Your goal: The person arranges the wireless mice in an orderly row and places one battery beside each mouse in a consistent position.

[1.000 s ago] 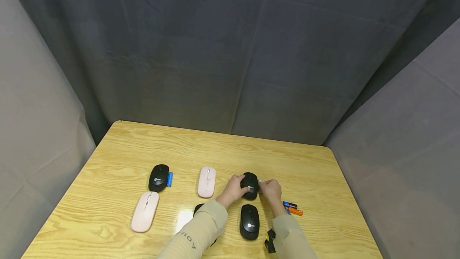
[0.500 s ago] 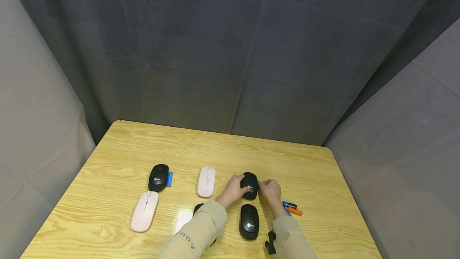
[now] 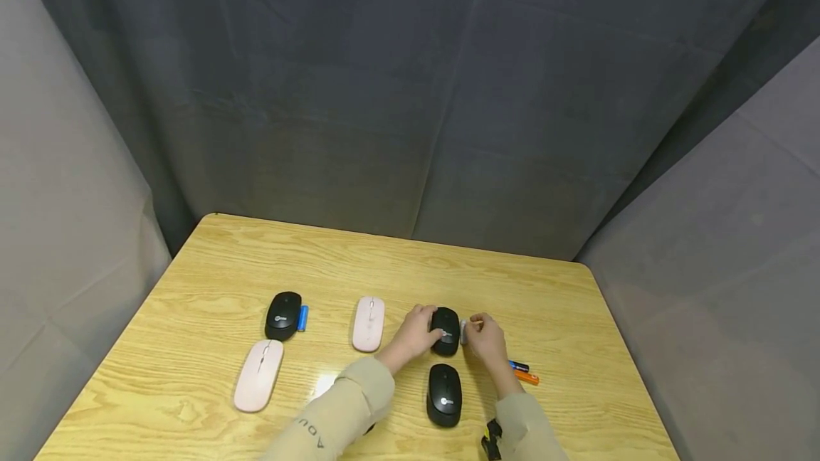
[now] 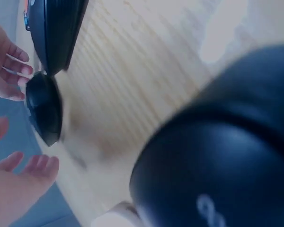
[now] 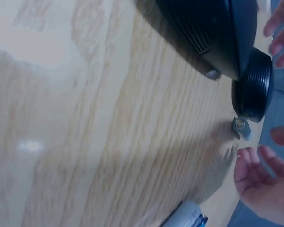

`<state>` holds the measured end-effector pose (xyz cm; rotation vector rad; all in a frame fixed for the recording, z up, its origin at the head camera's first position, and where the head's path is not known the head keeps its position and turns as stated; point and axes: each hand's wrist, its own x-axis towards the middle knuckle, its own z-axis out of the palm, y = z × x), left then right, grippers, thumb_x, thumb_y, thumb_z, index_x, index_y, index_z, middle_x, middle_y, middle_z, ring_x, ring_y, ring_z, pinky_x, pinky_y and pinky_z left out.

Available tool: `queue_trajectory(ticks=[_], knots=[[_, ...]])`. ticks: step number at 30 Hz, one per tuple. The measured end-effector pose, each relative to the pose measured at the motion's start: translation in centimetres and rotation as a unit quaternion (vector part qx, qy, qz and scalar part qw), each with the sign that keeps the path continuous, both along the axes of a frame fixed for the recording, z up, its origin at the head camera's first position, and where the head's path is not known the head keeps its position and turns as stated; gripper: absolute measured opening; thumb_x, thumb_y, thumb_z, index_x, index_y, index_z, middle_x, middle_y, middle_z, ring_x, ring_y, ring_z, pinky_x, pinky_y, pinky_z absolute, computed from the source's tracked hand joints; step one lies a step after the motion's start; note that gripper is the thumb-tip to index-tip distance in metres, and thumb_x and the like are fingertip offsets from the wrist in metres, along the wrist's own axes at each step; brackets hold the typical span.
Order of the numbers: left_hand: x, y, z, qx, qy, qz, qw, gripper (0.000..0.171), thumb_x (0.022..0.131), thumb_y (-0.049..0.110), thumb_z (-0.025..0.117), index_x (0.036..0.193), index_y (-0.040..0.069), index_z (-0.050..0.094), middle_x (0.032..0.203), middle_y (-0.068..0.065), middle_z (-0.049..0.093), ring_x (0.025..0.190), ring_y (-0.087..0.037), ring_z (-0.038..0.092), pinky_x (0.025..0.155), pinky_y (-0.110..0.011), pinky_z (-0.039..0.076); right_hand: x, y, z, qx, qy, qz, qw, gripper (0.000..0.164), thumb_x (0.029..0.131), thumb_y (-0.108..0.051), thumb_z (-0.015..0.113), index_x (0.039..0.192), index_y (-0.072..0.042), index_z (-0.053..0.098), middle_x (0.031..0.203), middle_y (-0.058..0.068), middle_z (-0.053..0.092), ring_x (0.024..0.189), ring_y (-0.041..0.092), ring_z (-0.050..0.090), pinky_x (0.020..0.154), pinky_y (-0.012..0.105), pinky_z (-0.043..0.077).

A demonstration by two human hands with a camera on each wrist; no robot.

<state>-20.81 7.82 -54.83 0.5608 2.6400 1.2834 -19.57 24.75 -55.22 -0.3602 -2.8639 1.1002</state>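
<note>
A black computer mouse (image 3: 445, 331) lies on the table between my two hands, its back upward. My left hand (image 3: 413, 334) is just left of it; in the left wrist view a gap shows between the loosely bent fingers and the mouse (image 4: 44, 109). A small pale battery (image 3: 464, 331) lies close along the mouse's right side. My right hand (image 3: 485, 341) is beside this battery; in the right wrist view its fingers stand apart from the battery (image 5: 240, 127) and hold nothing. Toward me sits a second black mouse (image 3: 445, 395).
A pink mouse (image 3: 368, 324) and, farther left, a black mouse (image 3: 283, 316) with a blue battery (image 3: 303, 318) beside it lie on the wooden table (image 3: 320, 255). Another pink mouse (image 3: 258, 375) is nearer. An orange battery (image 3: 527, 378) and a black-yellow object (image 3: 492, 440) are by my right sleeve.
My right hand has let go of the small battery and shifted slightly right. My left hand has drawn back a little to the left from the mouse. Mouse and battery look unmoved.
</note>
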Motion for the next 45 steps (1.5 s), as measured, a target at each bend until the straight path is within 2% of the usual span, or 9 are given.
queue_trajectory(ticks=[3,6,10,18,25,30,35,41,45], knots=[[0.2,-0.6,0.5,-0.019,0.051,-0.01,0.9985,0.044,0.087,0.016,0.059,0.126,-0.001,0.049,0.119,-0.015,0.051,0.109,-0.027,0.05,0.092,-0.037,0.043,0.3,0.4,0.0,0.045,0.037,0.065,0.996,0.025,0.087,-0.011,0.057,0.107,0.005,0.058,0.09,0.016,0.058,0.081,0.027,0.056,0.067,0.038,0.048],[0.7,-1.3,1.4,-0.035,0.092,-0.035,0.9945,0.041,0.087,0.016,0.06,0.124,0.002,0.052,0.121,-0.013,0.051,0.111,-0.026,0.05,0.093,-0.036,0.043,0.7,0.8,0.2,0.111,0.082,0.123,0.983,0.025,0.085,-0.009,0.06,0.108,0.001,0.059,0.098,0.015,0.058,0.091,0.029,0.057,0.076,0.042,0.049],[1.9,-2.8,2.6,-0.072,0.142,-0.064,0.9852,0.042,0.087,0.019,0.06,0.126,0.006,0.052,0.124,-0.009,0.05,0.115,-0.024,0.047,0.095,-0.036,0.042,1.5,1.6,0.8,0.153,0.123,0.163,0.967,0.03,0.08,-0.004,0.063,0.11,-0.001,0.058,0.106,0.015,0.058,0.1,0.032,0.055,0.084,0.046,0.047],[4.5,-8.0,3.3,-0.154,0.301,-0.059,0.9391,0.04,0.084,0.02,0.063,0.122,0.01,0.055,0.122,-0.006,0.053,0.114,-0.022,0.048,0.097,-0.038,0.039,2.6,4.6,1.4,0.222,0.14,0.191,0.946,0.033,0.08,-0.005,0.068,0.111,-0.004,0.06,0.109,0.013,0.059,0.103,0.034,0.054,0.084,0.052,0.044],[5.8,-13.8,2.5,-0.163,0.389,-0.007,0.9066,0.041,0.074,0.014,0.072,0.112,0.009,0.059,0.113,-0.008,0.056,0.106,-0.024,0.052,0.09,-0.041,0.042,3.6,7.6,0.7,0.241,0.111,0.191,0.945,0.029,0.078,-0.003,0.07,0.106,-0.004,0.062,0.105,0.012,0.059,0.099,0.033,0.055,0.083,0.05,0.046],[6.6,-17.5,1.7,-0.156,0.371,0.05,0.914,0.045,0.07,0.009,0.074,0.112,0.006,0.059,0.113,-0.012,0.057,0.104,-0.029,0.053,0.091,-0.047,0.041,4.3,8.8,0.3,0.229,0.082,0.192,0.951,0.024,0.079,0.001,0.068,0.102,-0.003,0.063,0.1,0.013,0.061,0.091,0.031,0.057,0.077,0.044,0.049],[7.4,-20.3,1.1,-0.159,0.3,0.115,0.9336,0.047,0.074,0.007,0.072,0.118,0.003,0.055,0.12,-0.015,0.053,0.112,-0.034,0.047,0.096,-0.053,0.035,4.9,9.3,0.3,0.202,0.04,0.196,0.959,0.024,0.078,0.004,0.066,0.101,-0.002,0.063,0.1,0.013,0.061,0.092,0.032,0.057,0.079,0.045,0.049],[8.1,-23.2,0.8,-0.137,0.236,0.171,0.9467,0.05,0.076,0.006,0.069,0.122,-0.002,0.052,0.123,-0.022,0.047,0.114,-0.039,0.042,0.095,-0.06,0.03,5.1,9.4,0.2,0.162,0.015,0.197,0.967,0.018,0.079,0.004,0.065,0.097,0.001,0.064,0.093,0.011,0.061,0.087,0.029,0.06,0.075,0.037,0.052],[8.3,-24.8,0.7,-0.131,0.167,0.202,0.9561,0.054,0.076,0.009,0.069,0.124,-0.005,0.049,0.126,-0.028,0.042,0.115,-0.046,0.037,0.092,-0.065,0.028,5.0,9.5,0.0,0.152,-0.007,0.193,0.969,0.016,0.081,0.002,0.064,0.096,-0.001,0.064,0.091,0.008,0.06,0.086,0.027,0.061,0.074,0.036,0.052]])
